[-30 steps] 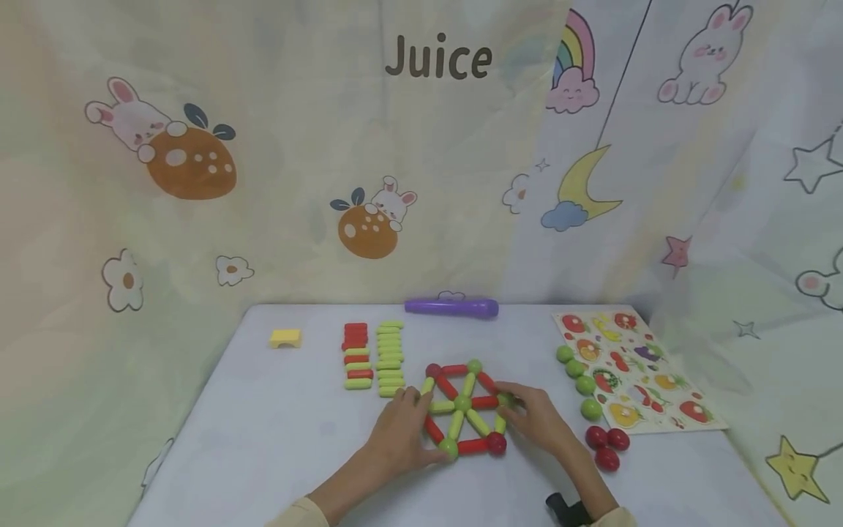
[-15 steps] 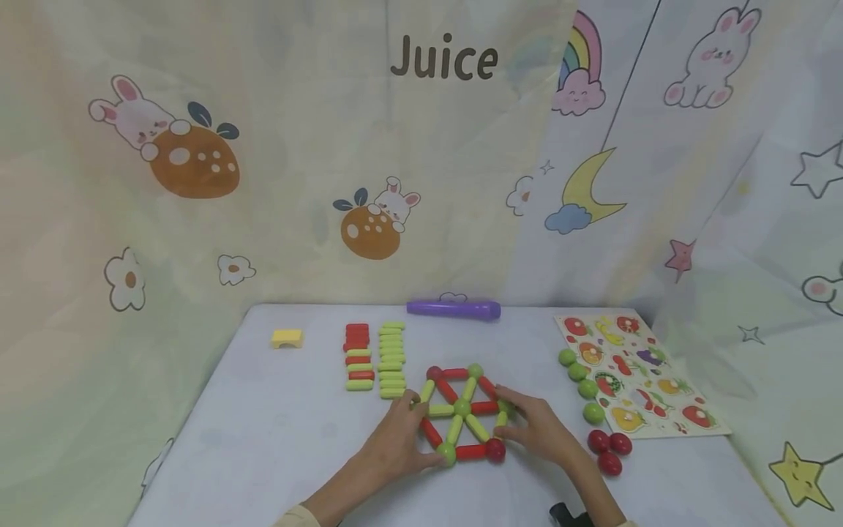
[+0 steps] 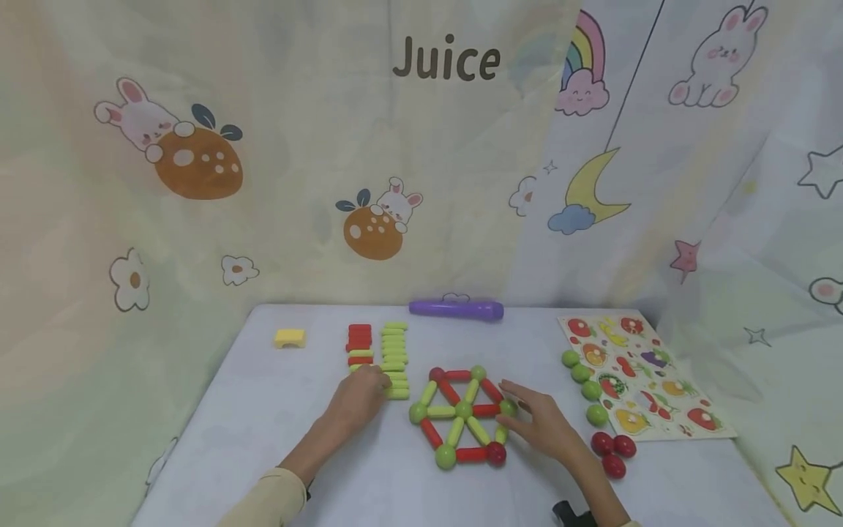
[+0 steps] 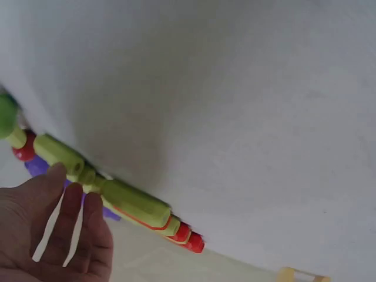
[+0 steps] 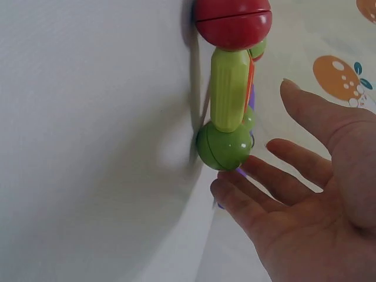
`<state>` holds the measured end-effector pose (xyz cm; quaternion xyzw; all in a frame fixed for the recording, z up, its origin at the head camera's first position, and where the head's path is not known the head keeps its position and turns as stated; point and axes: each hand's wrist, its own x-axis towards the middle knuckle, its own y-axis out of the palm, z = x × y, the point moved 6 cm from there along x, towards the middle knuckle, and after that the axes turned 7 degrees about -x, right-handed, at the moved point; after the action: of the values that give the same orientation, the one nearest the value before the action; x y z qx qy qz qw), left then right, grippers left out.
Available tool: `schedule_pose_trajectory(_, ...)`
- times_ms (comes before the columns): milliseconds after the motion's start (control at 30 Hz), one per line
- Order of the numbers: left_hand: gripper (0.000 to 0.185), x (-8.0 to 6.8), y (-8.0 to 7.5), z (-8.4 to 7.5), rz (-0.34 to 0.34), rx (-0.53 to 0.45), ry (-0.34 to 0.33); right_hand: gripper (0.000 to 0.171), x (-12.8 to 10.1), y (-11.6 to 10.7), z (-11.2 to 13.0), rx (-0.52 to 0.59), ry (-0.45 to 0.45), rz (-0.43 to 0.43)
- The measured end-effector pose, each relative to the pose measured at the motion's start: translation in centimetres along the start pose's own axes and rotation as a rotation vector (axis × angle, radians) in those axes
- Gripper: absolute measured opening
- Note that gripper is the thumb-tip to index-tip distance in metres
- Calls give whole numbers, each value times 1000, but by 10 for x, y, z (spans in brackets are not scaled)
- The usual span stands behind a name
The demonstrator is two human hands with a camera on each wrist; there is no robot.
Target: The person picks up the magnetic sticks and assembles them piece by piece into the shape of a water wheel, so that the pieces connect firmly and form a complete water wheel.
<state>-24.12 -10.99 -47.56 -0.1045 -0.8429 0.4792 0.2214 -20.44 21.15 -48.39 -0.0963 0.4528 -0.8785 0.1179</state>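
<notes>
The wheel [image 3: 462,413] looks nearly built. The left hand [image 3: 358,399], fingers straight, touches the sticks [image 3: 394,359] left of it. The right hand [image 3: 540,423], open, touches its right side.

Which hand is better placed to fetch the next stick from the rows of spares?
Left. The left hand already rests at the spare sticks, while the right hand lies open beside the hexagon wheel.

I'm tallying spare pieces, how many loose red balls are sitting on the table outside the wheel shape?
3: loose red balls clustered right of the wheel shape, below the green balls, beside the fruit puzzle board. None seems hidden.
</notes>
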Motion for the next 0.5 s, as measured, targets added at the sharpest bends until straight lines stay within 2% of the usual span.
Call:
schedule_pose_trajectory(133,11,1,10,0,-33,108,110,61,0,-2,-1,24,1,-13)
schedule_pose_trajectory(300,16,-2,22,-6,-42,224,176,57,0,-1,-4,42,7,-28)
schedule_pose_trajectory(400,15,-3,27,-9,-28,254,153,56,0,-1,-6,55,18,-28)
schedule_pose_trajectory(500,14,-4,25,-12,2,203,69,56,0,-2,-9,55,30,-24)
